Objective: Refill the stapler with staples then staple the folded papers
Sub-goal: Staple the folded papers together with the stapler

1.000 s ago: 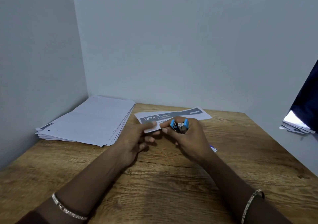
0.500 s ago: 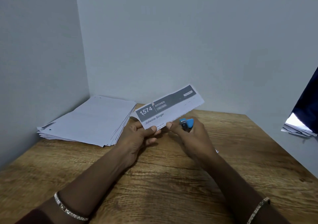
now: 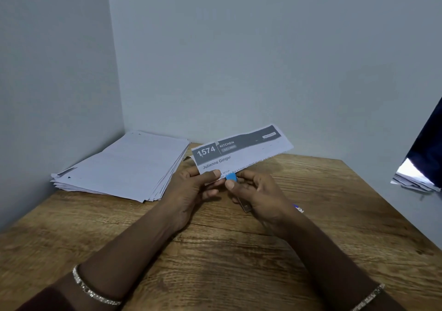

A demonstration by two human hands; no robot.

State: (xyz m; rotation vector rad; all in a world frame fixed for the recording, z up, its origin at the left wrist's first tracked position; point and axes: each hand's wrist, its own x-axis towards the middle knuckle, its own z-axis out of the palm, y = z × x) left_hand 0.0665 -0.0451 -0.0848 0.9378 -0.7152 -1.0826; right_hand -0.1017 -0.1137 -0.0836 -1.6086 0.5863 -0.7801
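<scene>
A folded paper (image 3: 241,151) with a grey header reading "1574 KITCHEN" is held up above the wooden table (image 3: 239,263). My left hand (image 3: 191,186) pinches its lower left corner between thumb and fingers. My right hand (image 3: 260,196) grips a small blue stapler (image 3: 231,177), whose blue tip sits at the paper's lower edge beside my left thumb. The stapler's metal base pokes out under my right palm. Most of the stapler is hidden by my fingers.
A thick stack of white papers (image 3: 124,167) lies at the back left against the wall corner. A small blue-and-white object (image 3: 299,208) peeks out behind my right wrist. More papers (image 3: 413,179) and dark cloth lie at the right edge.
The paper was lifted off the table and tilted up. My right hand brought the stapler's blue tip left to the paper's lower edge near my left thumb.
</scene>
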